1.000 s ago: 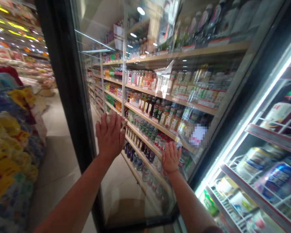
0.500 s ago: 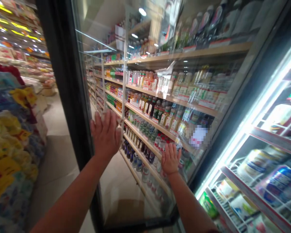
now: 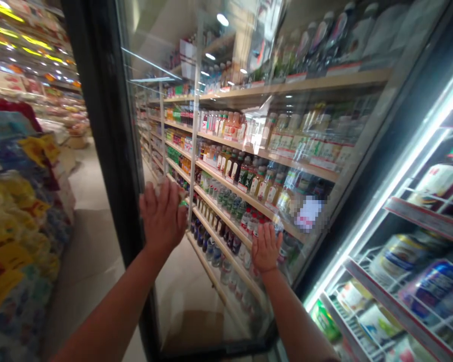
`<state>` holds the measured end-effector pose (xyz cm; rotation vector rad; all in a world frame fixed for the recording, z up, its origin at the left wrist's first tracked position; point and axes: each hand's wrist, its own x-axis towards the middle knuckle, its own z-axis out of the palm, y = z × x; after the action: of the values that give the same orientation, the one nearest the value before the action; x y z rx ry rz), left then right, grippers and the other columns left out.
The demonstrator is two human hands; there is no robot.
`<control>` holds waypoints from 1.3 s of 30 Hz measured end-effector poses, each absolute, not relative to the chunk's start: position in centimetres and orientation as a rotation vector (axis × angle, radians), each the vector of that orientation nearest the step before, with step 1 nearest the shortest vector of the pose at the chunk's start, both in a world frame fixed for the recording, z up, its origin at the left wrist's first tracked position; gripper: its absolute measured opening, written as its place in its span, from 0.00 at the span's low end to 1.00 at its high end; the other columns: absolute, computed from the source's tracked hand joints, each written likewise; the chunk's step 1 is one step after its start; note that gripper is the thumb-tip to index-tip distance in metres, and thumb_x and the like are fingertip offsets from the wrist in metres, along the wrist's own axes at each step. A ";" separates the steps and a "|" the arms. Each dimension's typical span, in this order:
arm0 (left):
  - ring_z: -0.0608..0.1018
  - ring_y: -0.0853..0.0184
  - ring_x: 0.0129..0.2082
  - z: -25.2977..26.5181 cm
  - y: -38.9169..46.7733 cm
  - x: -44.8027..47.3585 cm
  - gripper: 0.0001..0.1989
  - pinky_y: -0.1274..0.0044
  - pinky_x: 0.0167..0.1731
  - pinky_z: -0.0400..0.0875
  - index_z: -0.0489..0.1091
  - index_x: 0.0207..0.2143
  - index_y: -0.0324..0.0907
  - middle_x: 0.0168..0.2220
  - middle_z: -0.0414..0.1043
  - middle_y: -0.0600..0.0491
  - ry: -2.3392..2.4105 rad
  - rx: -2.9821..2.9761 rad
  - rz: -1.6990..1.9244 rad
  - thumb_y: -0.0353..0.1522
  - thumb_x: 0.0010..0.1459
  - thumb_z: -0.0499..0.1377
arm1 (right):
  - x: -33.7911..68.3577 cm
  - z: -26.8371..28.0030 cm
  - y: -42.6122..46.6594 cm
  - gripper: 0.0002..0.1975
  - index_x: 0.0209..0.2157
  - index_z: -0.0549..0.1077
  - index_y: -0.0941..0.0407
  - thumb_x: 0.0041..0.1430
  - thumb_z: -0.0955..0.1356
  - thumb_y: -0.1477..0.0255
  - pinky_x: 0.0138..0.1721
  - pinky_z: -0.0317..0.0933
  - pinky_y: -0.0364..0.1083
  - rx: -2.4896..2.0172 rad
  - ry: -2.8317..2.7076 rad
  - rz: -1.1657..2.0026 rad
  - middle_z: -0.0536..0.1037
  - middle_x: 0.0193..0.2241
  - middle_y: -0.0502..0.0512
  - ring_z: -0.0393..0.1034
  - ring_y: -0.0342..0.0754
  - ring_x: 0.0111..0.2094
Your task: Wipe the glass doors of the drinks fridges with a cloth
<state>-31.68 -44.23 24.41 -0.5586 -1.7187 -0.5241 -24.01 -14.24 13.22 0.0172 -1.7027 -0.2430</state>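
Note:
A glass door [image 3: 181,301] of an upright fridge, edged by a thick black frame, stands swung out across my view. My left hand [image 3: 164,213] lies flat on the pane near the frame on the left, fingers stretched out. Lower and farther right, my right hand [image 3: 267,247] also rests flat against the glass with its fingers spread a little. Neither hand holds anything. Rows of bottles on shelves [image 3: 234,182] show in the glass; their lower parts are partly hidden by my hands.
To the right, lit fridge shelves [image 3: 419,216] with metal rails carry cans [image 3: 398,254] and bottles. A stack of yellow and blue packages [image 3: 7,216] stands at the left. Pale floor tiles [image 3: 94,201] run between it and the door.
My left hand sits slightly lower on the glass. My right hand has stayed nearly in place, and the door looks almost unmoved, with a slight shift of the view.

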 end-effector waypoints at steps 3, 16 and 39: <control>0.39 0.51 0.76 20.4 -42.9 -30.2 0.34 0.55 0.71 0.41 0.45 0.74 0.37 0.72 0.52 0.39 -1.744 -0.619 -0.424 0.33 0.70 0.52 | -23.9 13.2 -14.2 0.34 0.74 0.48 0.58 0.70 0.61 0.71 0.73 0.38 0.60 0.018 -1.704 -0.254 0.76 0.58 0.65 0.55 0.54 0.71; 0.43 0.49 0.75 21.7 -43.9 -30.8 0.32 0.53 0.71 0.39 0.51 0.73 0.37 0.72 0.52 0.39 -1.786 -0.568 -0.500 0.36 0.70 0.50 | -23.9 13.1 -14.0 0.33 0.72 0.54 0.59 0.68 0.63 0.72 0.72 0.42 0.61 0.018 -1.688 -0.270 0.74 0.60 0.68 0.58 0.56 0.69; 0.49 0.58 0.75 19.0 -42.9 -29.8 0.27 0.64 0.73 0.34 0.58 0.71 0.43 0.68 0.63 0.47 -1.793 -0.866 -0.273 0.38 0.72 0.50 | -23.5 13.2 -15.3 0.27 0.68 0.61 0.60 0.69 0.61 0.72 0.70 0.48 0.64 -0.065 -1.691 -0.200 0.73 0.60 0.70 0.58 0.58 0.70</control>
<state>-29.85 -42.85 18.98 -0.8656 -1.7927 -0.2729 -23.49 -15.29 13.18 -0.0646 -1.6910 -0.2005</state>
